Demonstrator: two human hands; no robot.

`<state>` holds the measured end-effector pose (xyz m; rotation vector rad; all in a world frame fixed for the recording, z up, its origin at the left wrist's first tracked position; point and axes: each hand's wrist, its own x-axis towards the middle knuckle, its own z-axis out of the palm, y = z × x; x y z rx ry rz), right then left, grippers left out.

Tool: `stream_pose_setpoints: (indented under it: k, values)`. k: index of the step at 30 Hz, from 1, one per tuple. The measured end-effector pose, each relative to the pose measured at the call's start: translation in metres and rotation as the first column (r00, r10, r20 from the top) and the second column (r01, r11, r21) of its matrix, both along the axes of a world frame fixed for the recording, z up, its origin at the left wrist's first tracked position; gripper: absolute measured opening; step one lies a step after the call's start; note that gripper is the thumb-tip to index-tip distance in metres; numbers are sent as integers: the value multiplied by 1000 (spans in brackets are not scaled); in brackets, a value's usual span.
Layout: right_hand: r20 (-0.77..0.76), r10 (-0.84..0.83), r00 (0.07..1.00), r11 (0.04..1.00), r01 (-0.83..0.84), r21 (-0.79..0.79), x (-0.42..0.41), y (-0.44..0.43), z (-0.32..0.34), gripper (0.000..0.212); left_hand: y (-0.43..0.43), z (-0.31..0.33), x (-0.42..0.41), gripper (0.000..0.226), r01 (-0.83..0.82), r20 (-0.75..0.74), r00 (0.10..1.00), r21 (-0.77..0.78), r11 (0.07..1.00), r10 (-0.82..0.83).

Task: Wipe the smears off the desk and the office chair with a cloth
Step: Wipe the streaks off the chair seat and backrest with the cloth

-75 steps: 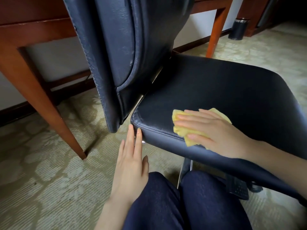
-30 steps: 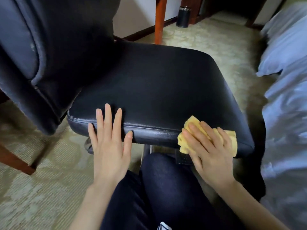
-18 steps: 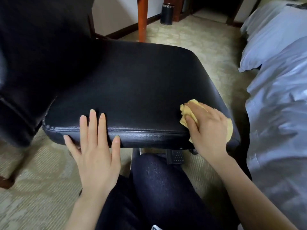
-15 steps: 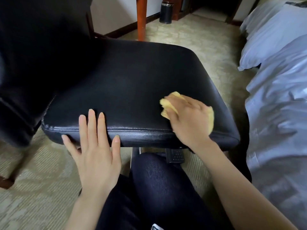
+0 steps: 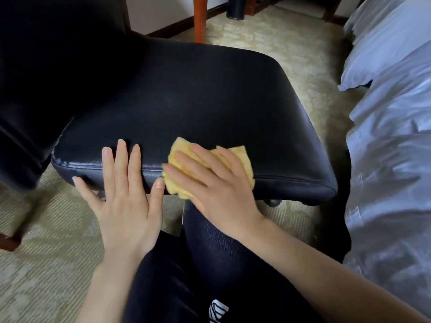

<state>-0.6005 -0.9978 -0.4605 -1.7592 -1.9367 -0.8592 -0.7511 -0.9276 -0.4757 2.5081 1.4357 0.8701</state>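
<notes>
head view: yellow cloth (image 5: pixel 178 149) pinned flat on the office chair seat (image 5: pixel 221 101) front edge under right hand (image 5: pixel 219 190), fingers straight; left hand (image 5: pixel 126 201) spread, empty, bracing alongside. press evenly, sweep along the seam.

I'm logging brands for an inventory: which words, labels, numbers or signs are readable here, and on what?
No text can be read.
White striped patch on the dark clothing at the bottom edge: partly cut off, no letters can be made out.
Black leather chair seat, folded yellow cloth, dark cylindrical bin: no lettering visible.
</notes>
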Motion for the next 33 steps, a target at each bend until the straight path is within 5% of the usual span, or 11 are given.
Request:
stream_pose_setpoints:
  k: [4,12,27,33]
  values:
    - [150,-83,985,987,61,150,36,-45,-27,52,-6,-1,8,66,-37,27,999,7,999,37]
    - [243,-136,961,991,130,39,116,-107,-31,53,-50,-11,57,61,251,-24,968,96,963,-250]
    - [-175,-7,985,984,-24,-174,106,-62,24,39,-43,-20,50,59,223,-102,972,133,966,-211]
    - [-495,-114,861,921,-96,-378,156,-26,53,35,-43,-20,49,60,220,-138,970,142,965,-201]
